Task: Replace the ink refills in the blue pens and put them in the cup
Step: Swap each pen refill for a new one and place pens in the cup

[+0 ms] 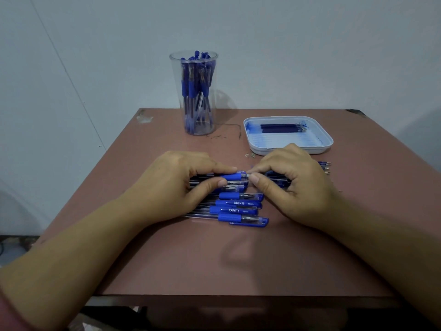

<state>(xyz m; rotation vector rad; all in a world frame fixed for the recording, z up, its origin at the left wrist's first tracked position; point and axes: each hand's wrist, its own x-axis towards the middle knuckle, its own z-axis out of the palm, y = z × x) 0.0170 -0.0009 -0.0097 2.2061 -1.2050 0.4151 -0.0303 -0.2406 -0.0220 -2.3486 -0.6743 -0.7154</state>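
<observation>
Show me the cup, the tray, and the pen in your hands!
cup (179,75): head view, on its clear left wall.
tray (279,118): head view, on its white far rim.
held pen (232,176): head view, on its blue grip.

The table (214,263) is finished in reddish brown, and the pens (238,210) are fitted with bright blue grips and caps (two lettered in white). The cup (176,91) is left clear; the white tray (298,151) is smeared with blue, its refills (279,127) coloured dark navy.
</observation>
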